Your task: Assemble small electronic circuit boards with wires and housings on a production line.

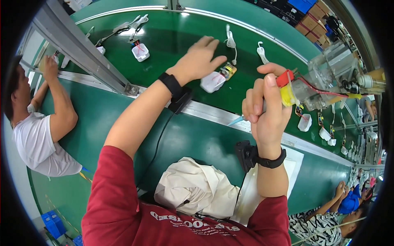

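My left hand (198, 61) reaches over the green conveyor belt (172, 35), fingers stretched out, with nothing in it. Just below its thumb lies a white plastic housing (213, 82) with a small circuit board (227, 71) at its edge. A white coiled cord (230, 42) lies beyond the board. My right hand (266, 102) is raised near the belt's front rail, fingers wrapped round a dispensing tool with a blue tapered nozzle (236, 120) pointing down left. At the thumb is a red and yellow part (287, 88); clear plastic parts with wires (328, 74) extend beyond.
More white housings (140, 52) with boards and cords lie along the belt. A metal post (80, 45) rises at the left. Cream cloth (193, 186) lies before me, beside a white tray (292, 168). One person (45, 131) works at left, others (324, 225) at right.
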`<action>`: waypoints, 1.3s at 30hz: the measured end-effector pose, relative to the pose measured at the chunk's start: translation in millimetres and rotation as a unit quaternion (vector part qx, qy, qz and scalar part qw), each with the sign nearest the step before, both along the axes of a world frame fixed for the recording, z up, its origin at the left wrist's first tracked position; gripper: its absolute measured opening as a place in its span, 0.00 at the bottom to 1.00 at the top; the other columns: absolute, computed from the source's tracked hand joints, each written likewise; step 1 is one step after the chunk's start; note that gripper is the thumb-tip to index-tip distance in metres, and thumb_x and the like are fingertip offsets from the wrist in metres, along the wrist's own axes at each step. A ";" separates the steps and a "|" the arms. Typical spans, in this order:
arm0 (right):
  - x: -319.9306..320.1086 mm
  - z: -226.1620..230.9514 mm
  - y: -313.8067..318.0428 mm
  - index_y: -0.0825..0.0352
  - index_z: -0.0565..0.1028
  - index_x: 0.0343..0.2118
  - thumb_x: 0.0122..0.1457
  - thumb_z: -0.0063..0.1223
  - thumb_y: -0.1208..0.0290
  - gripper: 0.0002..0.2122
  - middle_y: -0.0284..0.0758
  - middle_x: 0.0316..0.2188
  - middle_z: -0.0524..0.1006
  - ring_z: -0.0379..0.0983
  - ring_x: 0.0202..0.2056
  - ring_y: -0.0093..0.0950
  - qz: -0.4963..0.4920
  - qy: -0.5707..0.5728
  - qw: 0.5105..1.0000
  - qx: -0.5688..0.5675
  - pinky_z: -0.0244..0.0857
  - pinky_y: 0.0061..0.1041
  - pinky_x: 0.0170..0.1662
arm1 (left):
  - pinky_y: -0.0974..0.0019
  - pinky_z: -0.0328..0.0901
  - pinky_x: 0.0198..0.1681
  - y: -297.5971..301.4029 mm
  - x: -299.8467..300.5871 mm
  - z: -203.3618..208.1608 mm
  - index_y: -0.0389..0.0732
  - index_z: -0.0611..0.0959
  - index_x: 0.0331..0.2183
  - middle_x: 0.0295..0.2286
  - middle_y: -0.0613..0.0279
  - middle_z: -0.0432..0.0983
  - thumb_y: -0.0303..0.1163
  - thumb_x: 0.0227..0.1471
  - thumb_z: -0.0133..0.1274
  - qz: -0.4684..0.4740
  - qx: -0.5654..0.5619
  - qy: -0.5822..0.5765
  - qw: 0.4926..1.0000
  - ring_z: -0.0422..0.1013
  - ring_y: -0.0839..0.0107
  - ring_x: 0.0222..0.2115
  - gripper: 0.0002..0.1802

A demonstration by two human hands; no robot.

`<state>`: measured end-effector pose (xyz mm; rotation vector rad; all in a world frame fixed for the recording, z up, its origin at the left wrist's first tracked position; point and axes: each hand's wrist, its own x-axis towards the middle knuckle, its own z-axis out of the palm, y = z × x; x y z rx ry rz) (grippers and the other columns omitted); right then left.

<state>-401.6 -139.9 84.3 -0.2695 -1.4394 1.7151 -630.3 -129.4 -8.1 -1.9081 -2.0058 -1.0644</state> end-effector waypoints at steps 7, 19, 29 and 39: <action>-3.6 -4.2 -1.2 0.67 0.66 0.42 0.66 0.40 0.65 0.10 0.25 0.11 0.56 0.48 0.10 0.14 0.008 -0.004 1.000 0.011 0.44 0.17 0.12 | 0.41 0.54 0.53 -52.2 -98.7 8.4 0.37 0.72 0.49 0.53 0.41 0.61 0.55 0.53 0.47 0.463 -0.160 0.192 0.850 0.55 0.49 0.57 0.33; 3.3 -12.2 4.7 0.67 0.66 0.40 0.65 0.41 0.67 0.08 0.25 0.11 0.56 0.49 0.10 0.14 0.026 0.007 1.000 0.000 0.45 0.16 0.12 | 0.53 0.64 0.51 -57.6 -127.6 32.0 0.42 0.73 0.48 0.45 0.42 0.73 0.44 0.50 0.52 0.436 -0.330 -0.067 0.835 0.71 0.51 0.47 0.26; 5.4 -12.1 6.8 0.68 0.66 0.39 0.65 0.42 0.67 0.08 0.25 0.11 0.57 0.50 0.09 0.14 0.012 -0.005 1.000 -0.010 0.46 0.16 0.12 | 0.60 0.71 0.45 -63.8 -70.7 45.0 0.29 0.71 0.45 0.46 0.40 0.71 0.31 0.59 0.42 0.046 -0.008 -0.610 0.791 0.73 0.54 0.43 0.16; 3.2 -8.0 6.9 0.69 0.66 0.39 0.65 0.43 0.67 0.09 0.25 0.11 0.57 0.50 0.09 0.14 -0.005 -0.012 1.000 -0.015 0.45 0.16 0.12 | 0.65 0.69 0.49 -137.2 36.2 42.5 0.25 0.67 0.48 0.45 0.42 0.71 0.29 0.62 0.40 -0.132 -0.160 -0.790 0.576 0.73 0.62 0.42 0.17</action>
